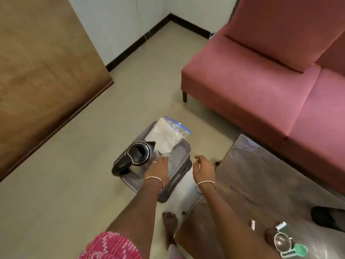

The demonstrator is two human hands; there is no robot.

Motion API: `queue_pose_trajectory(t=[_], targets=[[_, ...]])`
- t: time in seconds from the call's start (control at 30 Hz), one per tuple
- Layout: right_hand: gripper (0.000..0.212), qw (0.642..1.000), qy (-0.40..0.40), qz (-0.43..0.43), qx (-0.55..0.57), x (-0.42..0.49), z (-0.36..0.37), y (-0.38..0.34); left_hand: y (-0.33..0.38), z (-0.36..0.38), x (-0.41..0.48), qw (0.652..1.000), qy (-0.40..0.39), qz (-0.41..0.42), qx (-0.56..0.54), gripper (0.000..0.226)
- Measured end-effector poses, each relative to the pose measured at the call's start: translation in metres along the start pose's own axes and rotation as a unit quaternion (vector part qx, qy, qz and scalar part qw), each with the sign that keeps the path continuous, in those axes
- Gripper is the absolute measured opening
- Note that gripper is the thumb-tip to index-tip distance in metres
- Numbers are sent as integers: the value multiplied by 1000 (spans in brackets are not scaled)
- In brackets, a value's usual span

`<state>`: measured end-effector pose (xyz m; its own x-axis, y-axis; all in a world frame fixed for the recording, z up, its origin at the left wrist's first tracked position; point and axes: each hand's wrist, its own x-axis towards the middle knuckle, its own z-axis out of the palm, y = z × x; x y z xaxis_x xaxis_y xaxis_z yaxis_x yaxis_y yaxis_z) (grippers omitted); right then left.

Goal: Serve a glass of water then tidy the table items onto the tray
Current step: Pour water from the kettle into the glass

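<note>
Nearest the camera, on the surface [261, 176] at the right, a small white tube [252, 224] and a round metal piece [282, 241] with a green end lie close together. Judging by the task, these are left to tidy.

Both arms reach forward past them. The right hand [203, 168] hangs just off the surface's far corner, beside the right rim of the tray [183, 146], with its fingers loosely curled and nothing in them. The left hand [158, 168] is over the tray itself, back upward, its fingers laid against the clear glass [169, 162]. Whether they actually grip it cannot be told, since the glass is nearly invisible against the grey.

The coming move turns on one relation. The glass stands upright directly ahead of the left hand's fingertips, squeezed between the kettle [139, 156] on its left and the tray's right wall. The left hand is plainly nearer, and the right hand is better placed for the things on the surface.

Beyond the glass, a zip bag [166, 136] with white contents leans over the tray's far edge. Farther still is the pink sofa [261, 75].
</note>
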<state>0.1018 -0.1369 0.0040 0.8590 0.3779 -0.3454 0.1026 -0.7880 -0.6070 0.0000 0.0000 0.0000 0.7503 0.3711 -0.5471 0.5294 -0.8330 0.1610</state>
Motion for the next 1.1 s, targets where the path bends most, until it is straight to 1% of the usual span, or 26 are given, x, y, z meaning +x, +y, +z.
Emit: queue_pose_trajectory(t=[0.07, 0.13, 0.17, 0.23, 0.37, 0.43, 0.53, 0.7, 0.9, 0.97, 1.03, 1.1], targets=[[21, 999, 26, 15, 40, 11, 8, 7, 1, 8, 23, 1000, 9, 0, 22, 75], [21, 997, 27, 40, 52, 18, 15, 13, 0, 20, 46, 998, 8, -1, 57, 77], [21, 996, 26, 50, 67, 22, 19, 18, 2, 26, 57, 997, -4, -2, 76, 77], [23, 993, 30, 62, 94, 28, 23, 24, 4, 35, 71, 994, -13, -1, 110, 70], [26, 991, 34, 73, 103, 38, 31, 35, 2, 42, 92, 988, -18, 1, 151, 49], [26, 989, 40, 80, 116, 40, 32, 36, 0, 42, 99, 985, -22, 14, 171, 44], [26, 987, 46, 85, 131, 42, 34, 31, -6, 42, 107, 984, -19, 40, 171, 38], [26, 984, 39, 87, 147, 35, 31, 21, -9, 36, 94, 976, -3, 92, 196, 35], [26, 982, 50, 80, 161, 15, 20, 9, -17, 7, 50, 967, 40, 152, 202, 39], [26, 982, 48, 75, 166, 7, 16, 1, -23, -3, 25, 971, 54, 158, 174, 49], [25, 983, 42, 72, 163, -2, 15, -7, -31, -9, -4, 979, 61, 148, 128, 68], [25, 985, 34, 71, 155, -9, 17, -14, -44, -13, -33, 989, 77, 114, 45, 80]])
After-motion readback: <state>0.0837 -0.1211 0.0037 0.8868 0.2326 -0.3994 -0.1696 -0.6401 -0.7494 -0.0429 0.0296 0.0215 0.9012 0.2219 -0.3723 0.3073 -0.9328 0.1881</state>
